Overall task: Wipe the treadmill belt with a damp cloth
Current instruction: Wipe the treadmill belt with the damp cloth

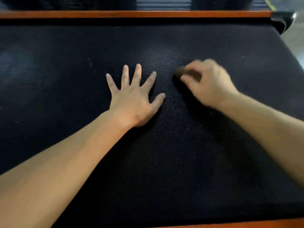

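The black textured treadmill belt (164,162) fills the view between orange side rails (131,14). The left hand (133,102) lies flat on it, fingers straight and spread. Just beside it, the blurred right hand (209,83) curls its fingers round a small dark cloth (180,72) at mid-belt.

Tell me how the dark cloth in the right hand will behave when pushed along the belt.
Probably floppy: the cloth sits bunched and mostly hidden in the right hand. Likely light, since one grip takes it all in. It may drag rather than glide, as the belt has a dotted, grippy-looking texture.
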### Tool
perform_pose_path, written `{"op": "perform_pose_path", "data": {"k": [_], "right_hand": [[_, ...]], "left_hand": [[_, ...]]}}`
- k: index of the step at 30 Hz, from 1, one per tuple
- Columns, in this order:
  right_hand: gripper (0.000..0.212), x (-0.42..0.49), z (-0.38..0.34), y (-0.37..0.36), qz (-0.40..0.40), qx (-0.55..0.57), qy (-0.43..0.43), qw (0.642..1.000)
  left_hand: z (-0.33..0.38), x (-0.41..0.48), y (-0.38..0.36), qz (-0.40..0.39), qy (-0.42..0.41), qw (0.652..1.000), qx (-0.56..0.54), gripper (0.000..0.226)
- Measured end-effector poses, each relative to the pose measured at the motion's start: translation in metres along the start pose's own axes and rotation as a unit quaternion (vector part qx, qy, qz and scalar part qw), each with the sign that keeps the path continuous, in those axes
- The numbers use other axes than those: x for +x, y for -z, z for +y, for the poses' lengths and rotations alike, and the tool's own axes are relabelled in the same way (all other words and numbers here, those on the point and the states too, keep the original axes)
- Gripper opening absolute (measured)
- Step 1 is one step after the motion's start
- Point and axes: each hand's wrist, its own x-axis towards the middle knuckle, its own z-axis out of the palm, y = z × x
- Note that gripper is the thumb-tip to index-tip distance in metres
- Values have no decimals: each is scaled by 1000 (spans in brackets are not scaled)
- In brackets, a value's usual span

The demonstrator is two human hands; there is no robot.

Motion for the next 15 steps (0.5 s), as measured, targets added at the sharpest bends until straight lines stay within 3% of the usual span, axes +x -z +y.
{"op": "perform_pose_path", "data": {"k": [2, 4, 8, 9, 13, 15], "right_hand": [[33, -23, -16, 2, -51, 43, 97, 993], [40, -9, -8, 5, -58, 11, 111, 992], [43, 62, 35, 5, 46, -28, -103, 993], [40, 69, 32, 1, 54, -25, -120, 991], [31, 45, -3, -14, -21, 28, 32, 999], [33, 50, 2, -9, -39, 14, 49, 998]], "left_hand": [[0, 0, 0, -3, 2, 1000, 7, 77], [0, 1, 1, -10, -2, 1000, 4, 78], [-1, 3, 4, -12, -7, 1000, -15, 79], [-2, 4, 5, -10, -6, 1000, -18, 79], [-3, 24, 8, -3, 2, 1000, -17, 83], [-3, 37, 10, -6, 7, 1000, -20, 85]]}}
